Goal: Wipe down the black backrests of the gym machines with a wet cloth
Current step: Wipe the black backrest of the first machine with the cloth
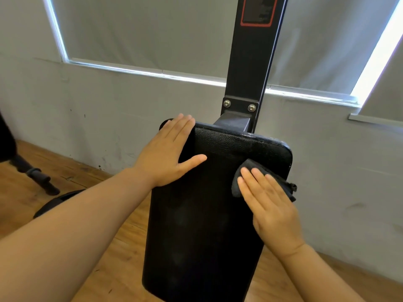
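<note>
backrest [202, 214]: lower end cut off by the bottom edge; top left corner hidden under left hand [165, 158]
cloth [263, 177]: mostly hidden under right hand [268, 205], only the edges show
upright post [250, 62]: top cut off by the upper edge
red-bordered label [258, 12]: text blurred, unreadable; top cropped
dark equipment [32, 173]: at left edge, cut off, can't tell what it is
both forearms: run out of the bottom edge
</note>
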A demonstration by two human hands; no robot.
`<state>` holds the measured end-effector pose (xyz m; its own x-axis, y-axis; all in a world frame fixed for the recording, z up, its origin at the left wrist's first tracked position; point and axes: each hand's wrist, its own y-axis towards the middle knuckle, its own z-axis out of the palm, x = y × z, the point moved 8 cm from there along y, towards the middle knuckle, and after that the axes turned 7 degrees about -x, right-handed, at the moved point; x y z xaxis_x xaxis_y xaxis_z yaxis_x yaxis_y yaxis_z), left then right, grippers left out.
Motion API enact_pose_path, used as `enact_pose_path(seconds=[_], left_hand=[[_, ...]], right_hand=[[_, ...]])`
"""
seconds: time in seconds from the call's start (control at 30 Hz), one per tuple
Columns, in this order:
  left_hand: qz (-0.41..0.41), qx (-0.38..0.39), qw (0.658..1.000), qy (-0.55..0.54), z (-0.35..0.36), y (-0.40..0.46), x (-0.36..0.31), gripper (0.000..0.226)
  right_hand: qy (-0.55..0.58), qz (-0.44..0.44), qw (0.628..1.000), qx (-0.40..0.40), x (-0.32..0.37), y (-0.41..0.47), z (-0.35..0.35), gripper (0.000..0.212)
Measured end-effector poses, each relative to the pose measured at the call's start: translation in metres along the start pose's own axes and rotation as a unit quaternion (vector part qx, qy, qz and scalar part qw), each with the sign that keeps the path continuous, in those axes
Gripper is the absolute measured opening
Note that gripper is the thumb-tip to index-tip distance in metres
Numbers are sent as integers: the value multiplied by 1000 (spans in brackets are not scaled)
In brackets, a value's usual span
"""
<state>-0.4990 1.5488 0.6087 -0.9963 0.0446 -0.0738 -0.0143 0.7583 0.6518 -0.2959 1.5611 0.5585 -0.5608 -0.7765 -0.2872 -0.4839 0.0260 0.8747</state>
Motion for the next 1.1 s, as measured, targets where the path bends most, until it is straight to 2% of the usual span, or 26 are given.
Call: enact_pose_path(seconds=[0.1, 0.2, 0.27, 0.4, 0.53, 0.63, 0.77, 0.9, 0.97, 1.1], left_hand=[[15, -8, 1000, 8, 0, 1, 2, 77], [29, -8, 999, 19, 2, 1, 5, 70], [39, -16, 999, 27, 2, 1, 6, 68], [51, -31, 998, 27, 1, 2, 5, 63], [57, -39, 997, 26, 2, 2, 6, 61], [57, -48, 997, 26, 1, 2, 5, 60], [60, -43, 997, 29, 0, 3, 5, 60], [55, -40, 997, 29, -1, 2, 7, 57], [59, -47, 997, 25, -2, 2, 5, 57], [56, -52, 997, 21, -3, 2, 5, 55]], right_hand=[[-4, 48, 998, -45, -8, 27, -3, 42], [-4, 86, 994, -71, -9, 36, 2, 43], [4, 54, 997, -55, 6, 19, 10, 44], [17, -32, 999, 30, 47, -33, 32, 45], [16, -46, 998, 50, 52, -35, 36, 44], [10, -37, 999, 21, 46, -14, 30, 42], [0, 27, 998, -55, 29, 42, 28, 39], [3, 43, 997, -70, 34, 45, 31, 40], [13, 17, 999, -50, 50, 28, 37, 43], [22, -64, 996, 55, 85, -10, 62, 45]])
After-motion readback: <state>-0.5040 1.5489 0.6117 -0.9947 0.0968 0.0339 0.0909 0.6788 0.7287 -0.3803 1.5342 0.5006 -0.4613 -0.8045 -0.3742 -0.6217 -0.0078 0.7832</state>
